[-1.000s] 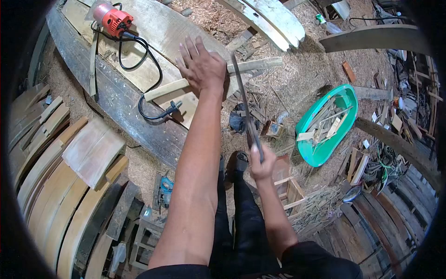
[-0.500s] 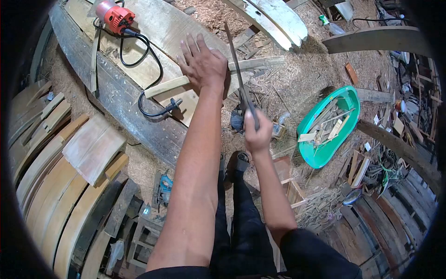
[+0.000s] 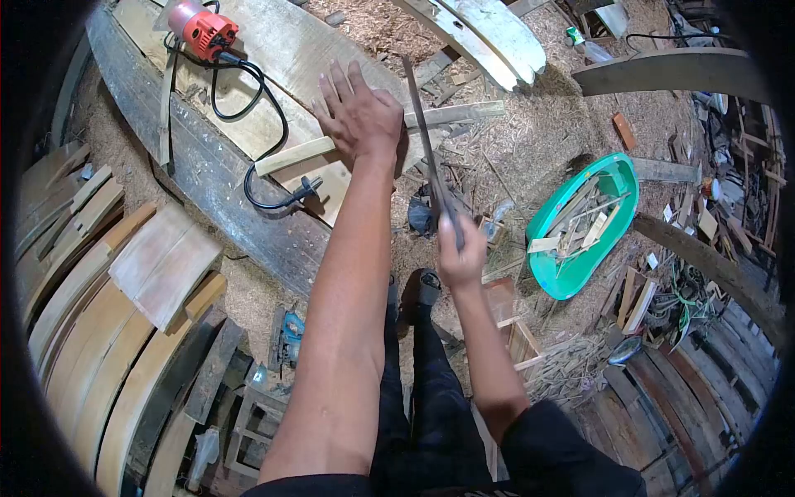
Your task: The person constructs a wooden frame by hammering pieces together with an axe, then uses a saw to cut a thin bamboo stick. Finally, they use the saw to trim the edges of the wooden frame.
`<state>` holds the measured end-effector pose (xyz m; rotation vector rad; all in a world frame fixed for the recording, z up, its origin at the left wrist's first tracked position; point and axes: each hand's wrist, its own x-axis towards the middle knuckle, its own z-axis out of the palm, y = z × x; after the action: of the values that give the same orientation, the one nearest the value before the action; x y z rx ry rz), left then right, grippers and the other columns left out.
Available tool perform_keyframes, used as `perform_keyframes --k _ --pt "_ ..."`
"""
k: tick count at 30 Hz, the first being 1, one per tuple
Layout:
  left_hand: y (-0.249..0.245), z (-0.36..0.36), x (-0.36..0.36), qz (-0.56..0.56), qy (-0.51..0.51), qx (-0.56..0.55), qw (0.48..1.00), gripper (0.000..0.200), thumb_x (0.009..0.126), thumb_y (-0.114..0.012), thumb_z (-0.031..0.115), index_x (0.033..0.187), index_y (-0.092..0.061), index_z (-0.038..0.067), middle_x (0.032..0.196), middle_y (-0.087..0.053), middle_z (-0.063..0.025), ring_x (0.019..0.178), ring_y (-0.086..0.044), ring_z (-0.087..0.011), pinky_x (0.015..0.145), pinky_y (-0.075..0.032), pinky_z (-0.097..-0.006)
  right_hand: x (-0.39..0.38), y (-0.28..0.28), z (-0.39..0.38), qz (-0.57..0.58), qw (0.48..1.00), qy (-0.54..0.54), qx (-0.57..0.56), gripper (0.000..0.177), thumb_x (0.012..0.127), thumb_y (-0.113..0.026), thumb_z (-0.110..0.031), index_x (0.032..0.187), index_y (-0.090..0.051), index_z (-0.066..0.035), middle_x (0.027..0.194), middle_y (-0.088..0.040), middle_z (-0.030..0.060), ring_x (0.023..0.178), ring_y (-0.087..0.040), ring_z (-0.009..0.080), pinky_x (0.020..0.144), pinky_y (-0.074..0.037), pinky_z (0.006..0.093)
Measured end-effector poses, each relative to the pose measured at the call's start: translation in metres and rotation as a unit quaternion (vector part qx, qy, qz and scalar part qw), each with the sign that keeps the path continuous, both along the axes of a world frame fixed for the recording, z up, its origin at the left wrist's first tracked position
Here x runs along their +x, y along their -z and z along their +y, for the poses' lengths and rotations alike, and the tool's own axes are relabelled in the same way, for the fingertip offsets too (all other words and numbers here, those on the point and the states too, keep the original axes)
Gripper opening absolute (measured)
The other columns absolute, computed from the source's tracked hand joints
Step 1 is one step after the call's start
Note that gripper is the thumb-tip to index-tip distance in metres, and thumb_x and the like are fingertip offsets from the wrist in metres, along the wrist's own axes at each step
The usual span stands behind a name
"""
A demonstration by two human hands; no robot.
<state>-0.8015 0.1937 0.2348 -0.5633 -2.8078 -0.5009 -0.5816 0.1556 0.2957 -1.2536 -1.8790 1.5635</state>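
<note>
My left hand (image 3: 361,116) presses down with spread fingers on a thin pale wooden strip (image 3: 296,155) and the wide board (image 3: 290,41) beneath it. The strip lies across the board, and its right end sticks out past the edge. My right hand (image 3: 462,251) is wrapped round the handle of a long, narrow dark saw (image 3: 428,137). The blade points up and slightly left, crossing the strip just right of my left hand. Its teeth are too small to make out.
A red power tool (image 3: 204,31) with a black cord (image 3: 263,79) lies on the boards at upper left. A green tub (image 3: 565,284) with wood scraps stands at right. Curved planks (image 3: 116,331) lie at left, a blue tool (image 3: 291,335) near my feet.
My right hand and the saw have moved slightly down, toward my body. My left hand stays on the strip; the whole view has shifted very slightly.
</note>
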Motion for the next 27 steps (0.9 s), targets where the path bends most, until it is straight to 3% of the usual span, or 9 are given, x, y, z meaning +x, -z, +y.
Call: perform_keyframes --k 2,5,8,11,14,18,23,27 --pt "0.001 -0.002 0.003 -0.011 0.002 0.004 1.000 0.054 0.082 -0.051 0.021 0.135 -0.051 0.015 0.151 -0.040 -0.0096 0.141 -0.034 -0.0302 0.114 -0.023 -0.0536 0.056 0.011 -0.035 -0.037 0.999 -0.019 0.029 0.024 0.093 -0.059 -0.020 0.078 -0.059 -0.001 0.058 -0.049 0.0039 0.054 -0.047 0.0103 0.050 -0.038 0.0299" --pt "0.004 -0.003 0.004 -0.010 0.008 0.009 1.000 0.054 0.082 -0.051 0.021 0.136 -0.050 0.015 0.151 -0.040 -0.0096 0.142 -0.034 -0.0303 0.114 -0.022 -0.0539 0.056 0.014 -0.040 0.003 1.000 0.018 -0.005 0.023 0.092 -0.059 -0.019 0.078 -0.058 -0.001 0.060 -0.051 0.0039 0.055 -0.049 0.0109 0.051 -0.038 0.0297" --pt "0.000 -0.001 0.000 -0.002 0.003 0.008 1.000 0.054 0.082 -0.051 0.021 0.136 -0.050 0.014 0.151 -0.040 -0.0097 0.142 -0.034 -0.0306 0.114 -0.022 -0.0538 -0.008 0.018 0.004 0.004 1.000 -0.001 -0.003 0.022 0.093 -0.058 -0.020 0.080 -0.060 -0.002 0.059 -0.050 0.0030 0.054 -0.047 0.0103 0.050 -0.036 0.0295" --pt "0.000 0.000 0.000 0.002 0.002 0.008 1.000 0.054 0.082 -0.050 0.021 0.136 -0.051 0.014 0.150 -0.040 -0.0098 0.141 -0.034 -0.0310 0.114 -0.023 -0.0539 -0.008 0.018 0.007 -0.011 1.000 -0.007 -0.012 0.022 0.093 -0.058 -0.020 0.082 -0.062 -0.002 0.058 -0.048 0.0017 0.054 -0.045 0.0092 0.050 -0.036 0.0288" --pt "-0.001 -0.003 0.003 -0.007 0.005 0.006 1.000 0.053 0.083 -0.050 0.021 0.135 -0.051 0.014 0.150 -0.041 -0.0100 0.141 -0.034 -0.0311 0.114 -0.024 -0.0541 0.057 0.014 -0.046 -0.016 1.000 0.015 0.005 0.021 0.092 -0.059 -0.021 0.082 -0.062 -0.002 0.058 -0.049 0.0016 0.055 -0.049 0.0092 0.050 -0.038 0.0285" --pt "0.004 -0.003 0.004 -0.004 0.007 0.004 1.000 0.052 0.083 -0.050 0.021 0.135 -0.051 0.014 0.150 -0.041 -0.0101 0.141 -0.035 -0.0309 0.113 -0.024 -0.0546 0.036 0.017 -0.026 -0.048 0.999 0.003 -0.022 0.025 0.093 -0.059 -0.022 0.077 -0.058 -0.002 0.058 -0.049 0.0020 0.055 -0.048 0.0094 0.050 -0.038 0.0293" --pt "0.003 0.000 0.001 0.011 0.002 0.000 1.000 0.052 0.083 -0.050 0.021 0.134 -0.052 0.014 0.150 -0.041 -0.0101 0.141 -0.036 -0.0308 0.113 -0.025 -0.0550 -0.029 0.009 0.020 0.009 1.000 0.002 -0.021 0.027 0.093 -0.059 -0.023 0.077 -0.056 -0.002 0.056 -0.047 0.0036 0.053 -0.042 0.0104 0.049 -0.037 0.0305" --pt "0.004 -0.003 0.003 0.003 0.005 0.002 1.000 0.053 0.082 -0.051 0.021 0.134 -0.052 0.014 0.149 -0.042 -0.0105 0.140 -0.036 -0.0309 0.113 -0.025 -0.0551 0.057 0.003 -0.040 -0.027 0.999 -0.011 0.016 0.025 0.093 -0.058 -0.020 0.076 -0.058 -0.002 0.057 -0.050 0.0045 0.055 -0.051 0.0100 0.051 -0.040 0.0288"
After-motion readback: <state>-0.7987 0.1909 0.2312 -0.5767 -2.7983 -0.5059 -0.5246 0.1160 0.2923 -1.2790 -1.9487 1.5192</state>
